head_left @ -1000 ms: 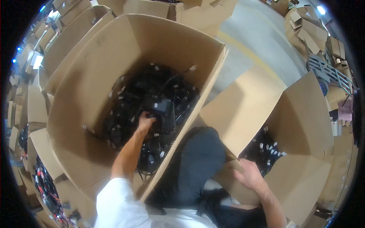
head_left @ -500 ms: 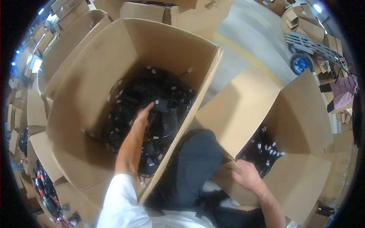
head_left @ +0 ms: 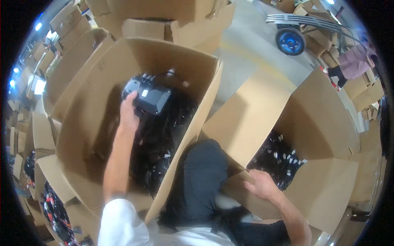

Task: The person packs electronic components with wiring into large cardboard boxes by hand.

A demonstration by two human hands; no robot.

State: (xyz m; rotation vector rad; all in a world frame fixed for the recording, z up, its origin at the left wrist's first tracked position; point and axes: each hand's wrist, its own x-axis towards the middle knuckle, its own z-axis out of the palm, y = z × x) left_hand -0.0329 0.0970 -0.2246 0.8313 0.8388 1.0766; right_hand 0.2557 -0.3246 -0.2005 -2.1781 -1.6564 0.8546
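My left hand [head_left: 130, 112] is closed on the near side of a black boxy device [head_left: 156, 99], raised inside the large carton. The device has a squarish housing with a small white label and a greyish rounded part at its left. Below it lies a dark heap of black cables with white connectors [head_left: 154, 164], partly blurred and in shadow. My right hand [head_left: 262, 184] grips the near corner of the smaller open carton's flap [head_left: 250, 119]. Inside that carton sit more black cables with white connectors [head_left: 283, 158].
The large carton's wall [head_left: 184, 151] stands between it and my dark-trousered leg [head_left: 203, 176]. Stacked cartons [head_left: 35, 135] line the left. Beyond, a hand cart with a blue-hubbed wheel [head_left: 290, 41] stands on the grey floor [head_left: 246, 35], and another person [head_left: 353, 63] is at far right.
The left hand has lifted the black device out of the cable heap, moving up and left. My right hand stays at the flap corner. The view has shifted slightly.
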